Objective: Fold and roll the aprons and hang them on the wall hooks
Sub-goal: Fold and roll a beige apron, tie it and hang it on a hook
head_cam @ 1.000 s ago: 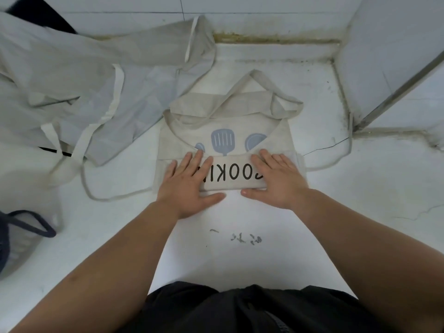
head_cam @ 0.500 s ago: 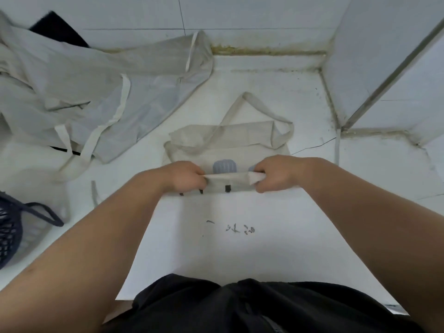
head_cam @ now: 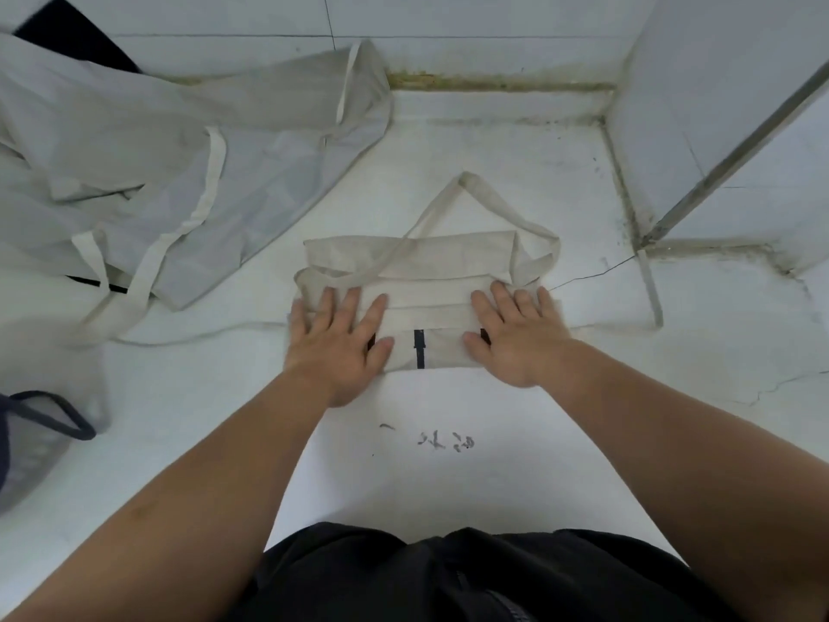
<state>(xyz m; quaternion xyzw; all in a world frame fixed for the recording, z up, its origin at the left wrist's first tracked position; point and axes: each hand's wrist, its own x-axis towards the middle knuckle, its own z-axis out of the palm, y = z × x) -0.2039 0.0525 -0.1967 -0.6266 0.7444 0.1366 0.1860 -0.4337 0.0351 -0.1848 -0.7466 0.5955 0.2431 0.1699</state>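
Note:
A beige apron point(head_cam: 426, 280) lies folded into a short wide band on the white floor in front of me, its neck loop point(head_cam: 471, 190) pointing away and a black printed stroke showing on the near fold. My left hand point(head_cam: 336, 338) presses flat on the band's left end, fingers spread. My right hand point(head_cam: 516, 334) lies flat on its right end. A waist tie point(head_cam: 650, 289) trails off to the right.
A heap of pale grey aprons point(head_cam: 157, 172) with loose straps covers the floor at the left. A dark mesh basket point(head_cam: 31, 442) sits at the left edge. A tiled wall point(head_cam: 493, 20) closes the back, a metal-framed panel point(head_cam: 726, 163) the right.
Both hands gripped the near fold and turned it over away from me, hiding the print. They have since let go and flattened onto the folded band.

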